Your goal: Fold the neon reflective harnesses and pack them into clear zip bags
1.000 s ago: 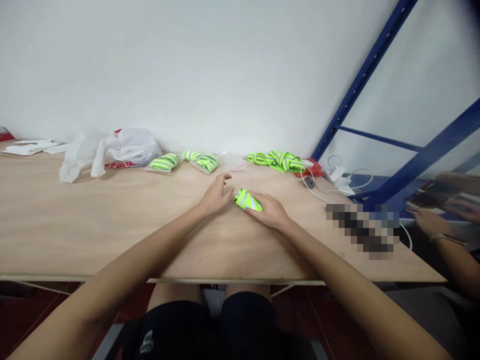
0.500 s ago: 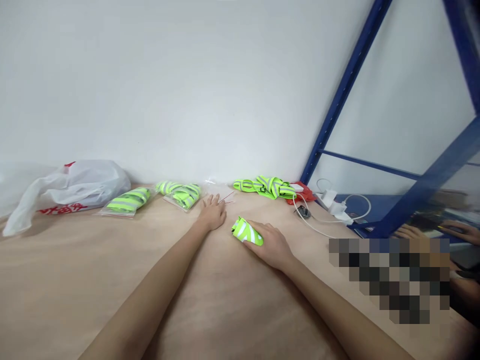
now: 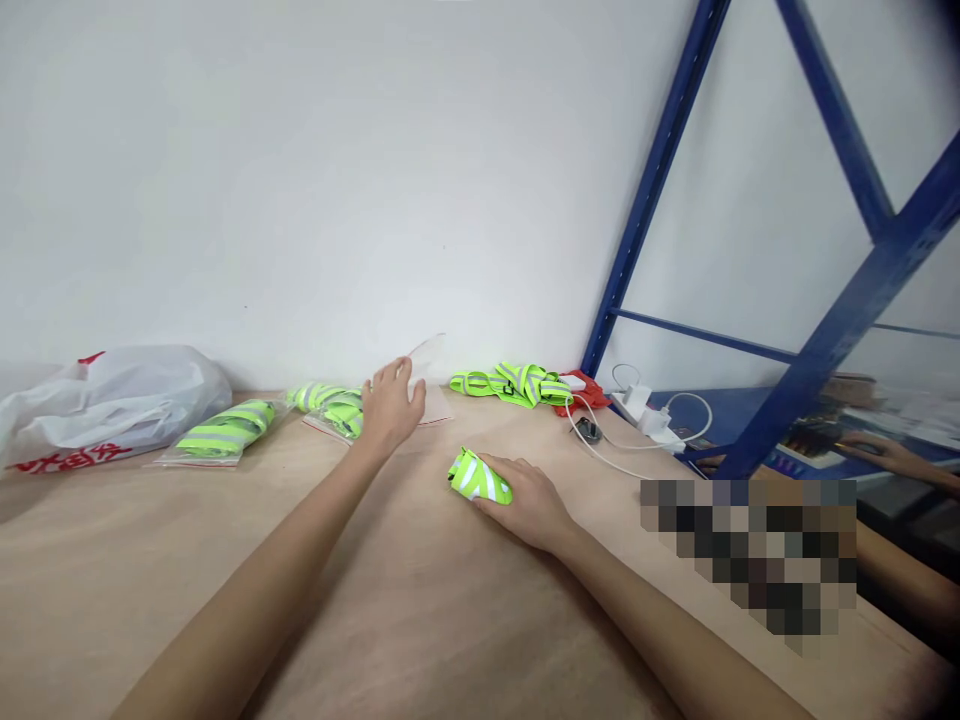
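My right hand is closed around a rolled-up reflective belt, neon yellow-green with silver stripes, held at the tabletop. Farther back on the left, my left hand is raised off the table, its fingers curled at a clear plastic bag. One thin edge of that bag stands up beside the fingertips; the grip itself is partly hidden behind the hand. More clear plastic with a red line lies flat under it. Just left of this hand sits a bagged reflective belt, partly covered by it.
Another bagged belt lies near a white plastic carrier bag. By the wall are loose reflective belts, a red bag, white cables and chargers. A blue metal frame rises at right, with another person's hand beyond.
My left hand has lifted and shifted left, and an edge of the clear bag now rises at its fingers. The right hand keeps hold of the rolled belt. The view has turned slightly.
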A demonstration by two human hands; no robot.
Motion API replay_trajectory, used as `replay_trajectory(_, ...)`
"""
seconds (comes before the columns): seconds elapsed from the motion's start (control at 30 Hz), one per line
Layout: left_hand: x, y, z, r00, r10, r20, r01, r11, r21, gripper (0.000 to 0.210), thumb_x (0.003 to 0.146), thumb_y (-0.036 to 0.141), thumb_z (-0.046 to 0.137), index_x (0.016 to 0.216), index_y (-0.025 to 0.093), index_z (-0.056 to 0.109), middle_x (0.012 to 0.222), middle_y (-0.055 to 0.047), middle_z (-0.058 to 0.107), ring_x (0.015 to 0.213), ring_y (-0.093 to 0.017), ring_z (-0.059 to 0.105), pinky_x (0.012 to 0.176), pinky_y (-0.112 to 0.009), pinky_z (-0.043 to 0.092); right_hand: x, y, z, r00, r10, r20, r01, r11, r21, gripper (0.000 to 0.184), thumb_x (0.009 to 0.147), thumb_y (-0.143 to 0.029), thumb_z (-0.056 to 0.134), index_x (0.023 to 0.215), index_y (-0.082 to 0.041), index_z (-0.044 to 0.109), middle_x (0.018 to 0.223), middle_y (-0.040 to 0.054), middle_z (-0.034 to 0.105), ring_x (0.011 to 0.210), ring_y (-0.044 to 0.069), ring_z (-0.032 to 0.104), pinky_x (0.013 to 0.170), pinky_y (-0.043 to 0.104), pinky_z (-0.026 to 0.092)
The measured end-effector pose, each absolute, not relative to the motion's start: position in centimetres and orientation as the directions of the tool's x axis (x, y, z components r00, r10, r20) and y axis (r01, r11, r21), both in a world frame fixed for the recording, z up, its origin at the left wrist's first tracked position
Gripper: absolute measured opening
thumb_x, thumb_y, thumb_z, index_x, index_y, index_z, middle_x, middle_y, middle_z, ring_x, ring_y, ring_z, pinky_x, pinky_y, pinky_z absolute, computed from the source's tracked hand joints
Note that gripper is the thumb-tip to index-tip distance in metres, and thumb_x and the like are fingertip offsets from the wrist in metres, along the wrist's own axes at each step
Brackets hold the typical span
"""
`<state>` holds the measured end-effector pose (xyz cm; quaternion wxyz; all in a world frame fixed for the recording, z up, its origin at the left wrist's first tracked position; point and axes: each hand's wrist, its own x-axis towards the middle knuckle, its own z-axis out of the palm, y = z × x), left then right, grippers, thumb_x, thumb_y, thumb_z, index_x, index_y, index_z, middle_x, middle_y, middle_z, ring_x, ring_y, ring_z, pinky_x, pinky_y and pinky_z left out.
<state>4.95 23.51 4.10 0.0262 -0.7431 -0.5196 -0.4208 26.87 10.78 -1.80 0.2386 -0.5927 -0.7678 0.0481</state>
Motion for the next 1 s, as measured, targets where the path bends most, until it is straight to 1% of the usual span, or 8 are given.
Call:
replay_trajectory(0.13,2.4,19.5,10.0,0.19,0.694,0.695,0.879,-0.435,0.194,0.037,0.095,0.031,0.04,0.116,0.02,0.069,0.131,-0.014,0.062,0.121,-0.037,0.055,0.11,-0.062,0.032,26.8,10.7,-1.5,-0.167,0.94,0.299,0.889,0.275,-0.367,0.062,0.083,-0.04,0.069,0.143,-0.033,0.054,0.137,0.0017,0.064,0.12,0.028,0.06,0.099,0.042,0.047)
replay_trajectory(0.27,1.6,13.6,10.8,0.34,0.809,0.48,0.919,-0.393,0.012,0.043,0.095,0.038,0.038,0.09,0.017,0.075,0.103,-0.017,0.068,0.094,-0.038,0.065,0.084,-0.054,0.05,26.7,10.7,-1.6,-0.169,0.939,0.301,0.896,0.274,-0.349,0.061,0.085,-0.043,0.067,0.144,-0.031,0.054,0.134,0.0041,0.066,0.117,0.029,0.061,0.097,0.043,0.047)
replay_trajectory(0.43,0.9,10.3,8.7,0.623,0.774,0.111,0.756,-0.632,0.168,0.06,0.084,0.053,0.06,0.139,0.03,0.059,0.104,-0.011,0.071,0.086,-0.031,0.069,0.072,-0.038,0.052,26.6,10.7,-1.8,-0.179,0.931,0.318,0.891,0.291,-0.349,0.061,0.085,-0.042,0.067,0.144,-0.031,0.053,0.138,0.0025,0.063,0.117,0.03,0.061,0.098,0.045,0.047)
replay_trajectory(0.57,-0.6,12.1,8.3,0.749,0.662,-0.019,0.636,-0.71,0.302,0.09,0.075,0.06,0.071,0.154,0.033,0.036,0.128,-0.008,0.065,0.109,-0.03,0.065,0.088,-0.036,0.051,26.6,10.6,-1.7,-0.173,0.934,0.313,0.89,0.284,-0.355,0.062,0.084,-0.04,0.067,0.144,-0.03,0.053,0.139,0.0029,0.063,0.118,0.03,0.06,0.099,0.046,0.047)
replay_trajectory(0.67,-1.1,14.3,7.1,0.788,0.615,0.031,0.592,-0.77,0.237,0.112,0.064,0.061,0.08,0.158,0.031,0.025,0.158,-0.012,0.039,0.144,-0.036,0.036,0.113,-0.047,0.034,26.7,10.7,-1.6,-0.206,0.926,0.315,0.88,0.316,-0.355,0.061,0.084,-0.042,0.067,0.143,-0.03,0.055,0.139,0.0036,0.063,0.118,0.03,0.06,0.099,0.046,0.047)
replay_trajectory(0.8,-0.8,16.1,4.8,0.783,0.609,-0.124,0.621,-0.765,0.168,0.136,0.054,0.065,0.082,0.161,0.026,0.008,0.167,-0.019,0.009,0.153,-0.043,0.005,0.118,-0.065,0.011,26.9,10.8,-1.3,-0.333,0.89,0.311,0.821,0.436,-0.369,0.061,0.084,-0.044,0.068,0.142,-0.029,0.056,0.137,0.0045,0.065,0.116,0.028,0.063,0.098,0.043,0.047)
replay_trajectory(0.9,-0.6,16.2,3.9,0.79,0.571,-0.223,0.611,-0.763,0.213,0.136,0.054,0.066,0.081,0.161,0.026,0.008,0.167,-0.019,0.012,0.152,-0.043,0.007,0.117,-0.068,0.006,27.0,10.8,-1.2,-0.402,0.859,0.318,0.773,0.504,-0.385,0.062,0.083,-0.043,0.071,0.141,-0.028,0.057,0.136,0.0055,0.065,0.115,0.028,0.063,0.1,0.043,0.046)
replay_trajectory(1.0,-0.7,16.0,3.7,0.805,0.564,-0.181,0.592,-0.756,0.279,0.122,0.058,0.066,0.081,0.158,0.029,0.021,0.16,-0.015,0.036,0.148,-0.04,0.028,0.118,-0.067,0.007,26.9,10.5,-1.1,-0.442,0.839,0.319,0.729,0.543,-0.416,0.06,0.083,-0.044,0.072,0.14,-0.028,0.058,0.136,0.0054,0.065,0.116,0.028,0.063,0.1,0.044,0.046)
